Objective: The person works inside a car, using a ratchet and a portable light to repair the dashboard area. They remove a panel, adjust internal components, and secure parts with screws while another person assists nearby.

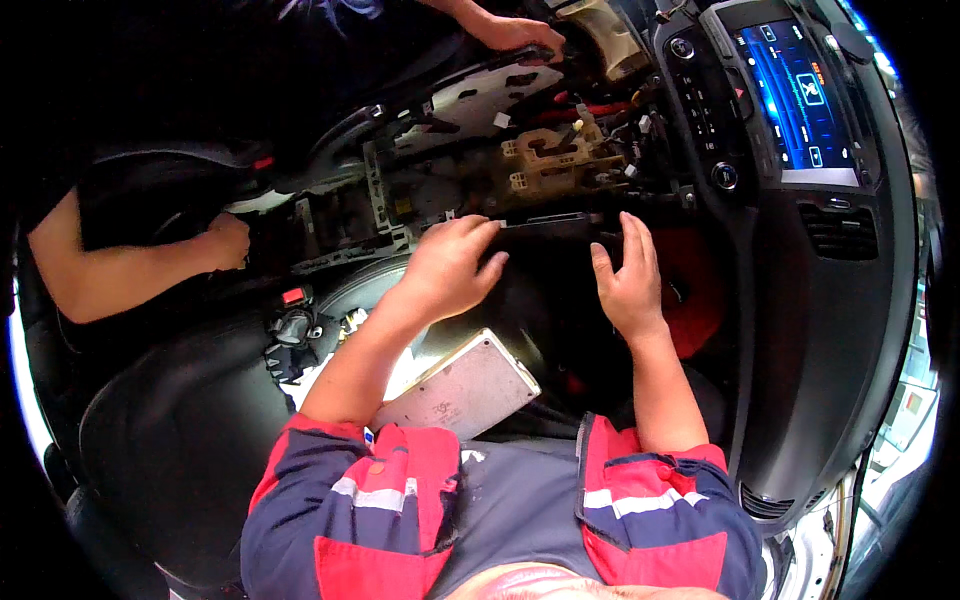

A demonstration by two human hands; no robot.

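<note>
Fingers (pixel 470 229) held together, thumbs spread — nothing pinched that I can see
Left hand (pixel 450 268) at the stripped console (pixel 470 165)'s near edge, right hand (pixel 632 290) beside it — probably positioning; next move likely needs a proper grip.

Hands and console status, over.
Left hand at console edge, grip unclear. Right hand open, looks empty. Console uncovered, tan bracket exposed. Co-worker's hand at far side.

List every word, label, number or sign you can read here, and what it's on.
No wording is clear enough to quote.
Lit screen: small white and orange characters, too small to read.
Button panel: tiny white marks, too small; beside the screen, a red triangle sign.
Silver box: faint dark print, too blurred to read.
</note>
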